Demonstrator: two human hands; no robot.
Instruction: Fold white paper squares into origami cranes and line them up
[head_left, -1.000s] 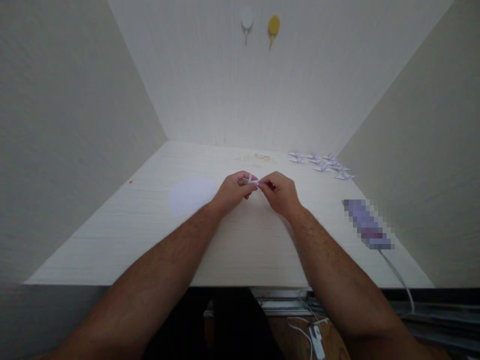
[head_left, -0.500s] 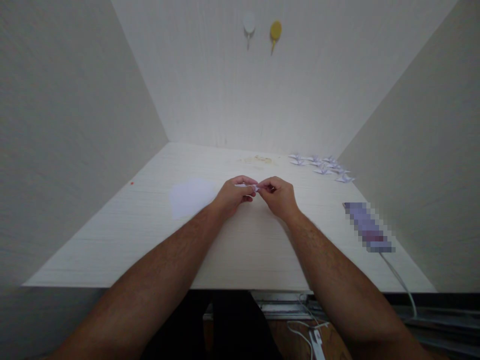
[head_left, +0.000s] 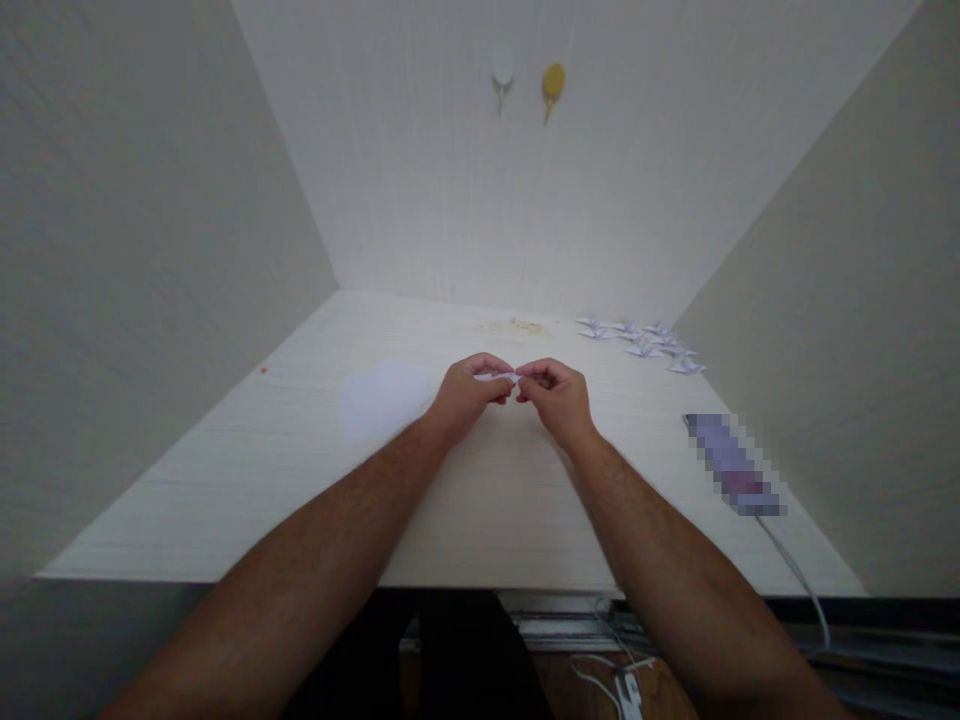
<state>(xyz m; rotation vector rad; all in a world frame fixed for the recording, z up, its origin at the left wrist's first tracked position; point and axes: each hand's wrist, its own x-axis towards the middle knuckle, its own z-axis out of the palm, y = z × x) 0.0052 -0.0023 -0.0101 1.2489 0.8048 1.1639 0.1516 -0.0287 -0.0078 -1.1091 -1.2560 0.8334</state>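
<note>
A small piece of folded white paper [head_left: 495,377] is held between my two hands above the middle of the table. My left hand [head_left: 472,393] pinches it between thumb and fingers, covering much of it. My right hand [head_left: 556,392] has its fingertips closed on the paper's right end, with thumb and index pressed together. The fingertips of both hands nearly meet. To the left of my left hand, white paper sheets [head_left: 382,400] lie flat on the table. The exact shape of the folded piece is hidden by my fingers.
Several folded paper cranes [head_left: 637,340] sit at the table's back right. A blurred-out flat device [head_left: 731,465] with a cable [head_left: 795,565] lies at the right edge. A white hook [head_left: 502,75] and a yellow hook [head_left: 553,82] are on the back wall. Walls enclose both sides.
My right hand's fingers have shifted slightly on the paper's right end, and the hands remain together. The whole view has tilted a little, so the table sits slightly lower.
</note>
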